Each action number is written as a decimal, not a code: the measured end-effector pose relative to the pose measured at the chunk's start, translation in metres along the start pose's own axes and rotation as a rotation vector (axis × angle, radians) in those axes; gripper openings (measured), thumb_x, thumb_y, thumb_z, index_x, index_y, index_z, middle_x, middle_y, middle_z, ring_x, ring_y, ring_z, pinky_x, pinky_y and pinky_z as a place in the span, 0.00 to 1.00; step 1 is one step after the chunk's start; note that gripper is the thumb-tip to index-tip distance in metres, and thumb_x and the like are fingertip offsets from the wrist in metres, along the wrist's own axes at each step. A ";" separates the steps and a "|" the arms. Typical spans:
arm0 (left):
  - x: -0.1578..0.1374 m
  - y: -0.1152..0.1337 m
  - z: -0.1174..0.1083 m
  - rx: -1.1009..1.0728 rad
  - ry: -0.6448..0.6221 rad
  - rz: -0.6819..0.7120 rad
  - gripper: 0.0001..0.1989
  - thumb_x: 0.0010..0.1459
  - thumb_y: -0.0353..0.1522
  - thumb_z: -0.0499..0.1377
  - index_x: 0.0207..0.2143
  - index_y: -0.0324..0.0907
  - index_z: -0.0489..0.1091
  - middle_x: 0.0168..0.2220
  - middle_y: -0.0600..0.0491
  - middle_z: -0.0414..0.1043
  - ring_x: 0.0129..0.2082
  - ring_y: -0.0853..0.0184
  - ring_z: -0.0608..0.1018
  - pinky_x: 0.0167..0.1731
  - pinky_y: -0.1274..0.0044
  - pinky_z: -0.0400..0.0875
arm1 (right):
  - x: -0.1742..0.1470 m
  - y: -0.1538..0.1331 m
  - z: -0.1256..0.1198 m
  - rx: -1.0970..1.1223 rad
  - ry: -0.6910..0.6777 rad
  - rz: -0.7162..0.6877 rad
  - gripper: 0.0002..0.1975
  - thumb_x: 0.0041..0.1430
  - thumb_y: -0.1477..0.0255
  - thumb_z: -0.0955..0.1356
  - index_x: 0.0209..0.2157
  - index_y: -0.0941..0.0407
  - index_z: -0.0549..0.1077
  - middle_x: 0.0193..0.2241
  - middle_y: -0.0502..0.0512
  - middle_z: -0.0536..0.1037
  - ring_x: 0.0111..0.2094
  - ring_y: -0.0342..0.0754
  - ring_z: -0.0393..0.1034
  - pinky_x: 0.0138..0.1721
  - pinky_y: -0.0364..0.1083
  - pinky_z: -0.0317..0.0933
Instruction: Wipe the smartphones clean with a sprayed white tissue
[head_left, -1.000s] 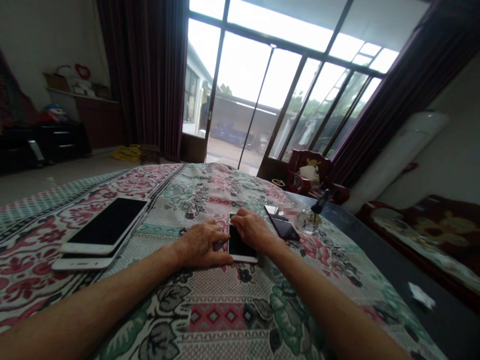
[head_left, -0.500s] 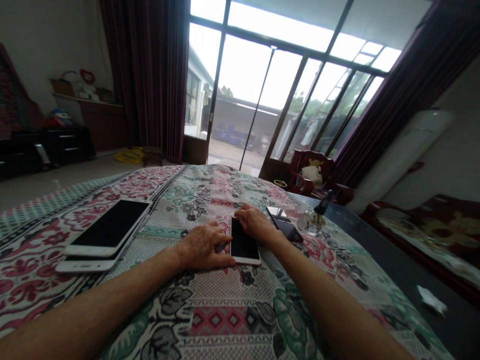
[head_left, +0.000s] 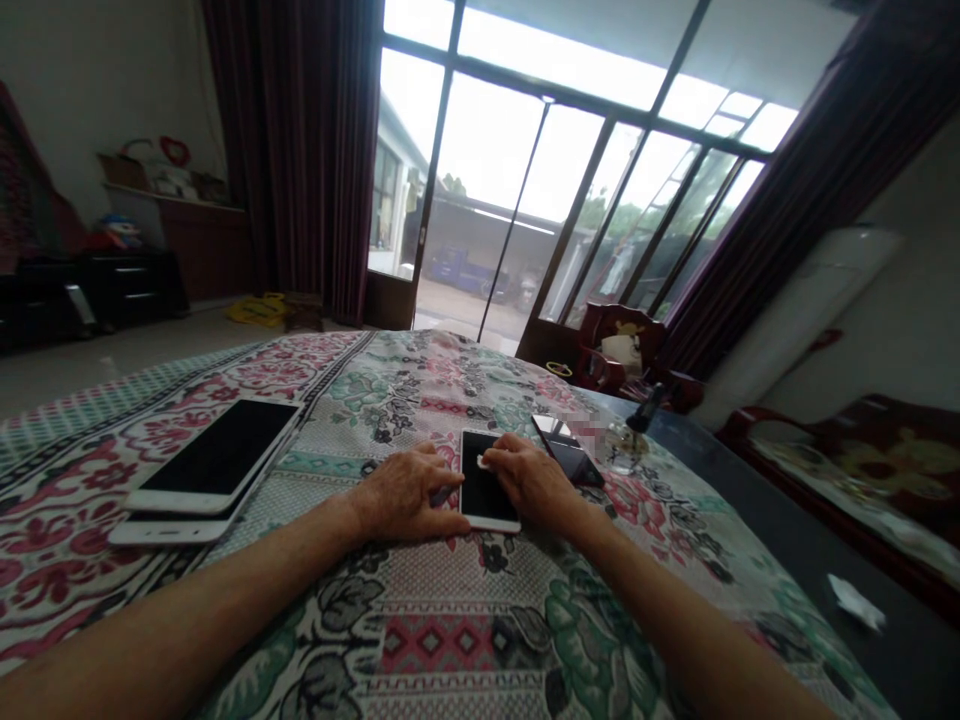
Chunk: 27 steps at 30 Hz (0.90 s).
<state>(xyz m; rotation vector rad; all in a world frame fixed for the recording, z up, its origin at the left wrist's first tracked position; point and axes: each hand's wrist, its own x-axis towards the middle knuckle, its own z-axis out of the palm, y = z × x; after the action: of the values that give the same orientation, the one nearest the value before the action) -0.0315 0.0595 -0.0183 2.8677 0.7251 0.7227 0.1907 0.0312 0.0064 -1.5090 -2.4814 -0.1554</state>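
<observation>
A white-framed smartphone (head_left: 486, 500) lies face up on the patterned cloth, its dark screen facing me. My left hand (head_left: 405, 492) rests at its left edge, thumb by the lower corner and fingers bent along the side, holding it in place. Above the screen, my right hand (head_left: 536, 485) is closed in a pinch on a small white wad (head_left: 482, 461), which touches the glass; its material is too small to make out. Right of that hand lies a dark phone (head_left: 570, 450). At left, a white phone (head_left: 217, 455) lies on top of another white phone (head_left: 169, 530).
A floral cloth (head_left: 442, 640) covers the table. Toward the right edge stands a clear glass dish (head_left: 626, 445) with a dark object on it. A crumpled white tissue (head_left: 856, 602) lies on the dark surface at right. Beyond are a wooden chair (head_left: 622, 340) and glass doors.
My right hand has moved from the phone's top left corner down and right onto the middle of the screen, and the white wad now shows. My left hand has stayed put.
</observation>
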 end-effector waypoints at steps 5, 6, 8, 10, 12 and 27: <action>0.000 -0.001 0.001 -0.002 0.003 0.009 0.18 0.54 0.47 0.59 0.35 0.42 0.75 0.26 0.52 0.69 0.33 0.63 0.71 0.34 0.73 0.65 | 0.032 0.016 0.005 -0.088 -0.050 0.087 0.13 0.67 0.73 0.59 0.41 0.54 0.75 0.40 0.57 0.73 0.38 0.46 0.67 0.38 0.43 0.58; 0.000 -0.001 0.001 -0.001 0.001 0.008 0.18 0.54 0.47 0.59 0.34 0.42 0.75 0.26 0.52 0.69 0.33 0.63 0.70 0.34 0.73 0.65 | 0.037 0.018 0.006 -0.109 -0.060 0.103 0.14 0.67 0.73 0.59 0.40 0.54 0.75 0.40 0.57 0.73 0.38 0.46 0.67 0.38 0.43 0.58; 0.000 -0.001 0.000 0.001 0.000 0.007 0.18 0.54 0.47 0.59 0.33 0.41 0.75 0.26 0.52 0.69 0.33 0.62 0.70 0.34 0.73 0.65 | 0.044 0.018 0.006 -0.147 -0.070 0.131 0.15 0.67 0.72 0.58 0.38 0.55 0.75 0.40 0.57 0.73 0.38 0.47 0.67 0.37 0.43 0.57; 0.000 0.000 0.000 0.001 0.005 0.008 0.18 0.54 0.47 0.59 0.33 0.41 0.74 0.26 0.52 0.69 0.33 0.63 0.70 0.34 0.73 0.65 | 0.044 0.015 0.006 -0.165 -0.064 0.133 0.15 0.68 0.71 0.57 0.37 0.55 0.75 0.39 0.57 0.72 0.37 0.47 0.67 0.37 0.43 0.57; 0.000 0.000 0.000 0.002 0.009 0.010 0.17 0.54 0.47 0.59 0.32 0.42 0.74 0.26 0.52 0.69 0.33 0.63 0.70 0.33 0.73 0.64 | 0.037 0.011 0.004 -0.166 -0.053 0.103 0.15 0.67 0.72 0.58 0.37 0.55 0.75 0.39 0.57 0.72 0.37 0.47 0.66 0.36 0.43 0.56; 0.001 0.002 -0.002 0.001 -0.005 0.010 0.17 0.54 0.47 0.59 0.31 0.42 0.74 0.26 0.52 0.70 0.33 0.63 0.70 0.34 0.74 0.65 | 0.019 0.020 0.002 -0.035 -0.029 0.094 0.13 0.66 0.74 0.60 0.40 0.55 0.75 0.39 0.57 0.72 0.37 0.45 0.66 0.38 0.42 0.57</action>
<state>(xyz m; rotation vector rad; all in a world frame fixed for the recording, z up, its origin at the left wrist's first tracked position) -0.0308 0.0580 -0.0157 2.8748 0.7119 0.7166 0.1998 0.0577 0.0092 -1.6497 -2.4361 -0.1625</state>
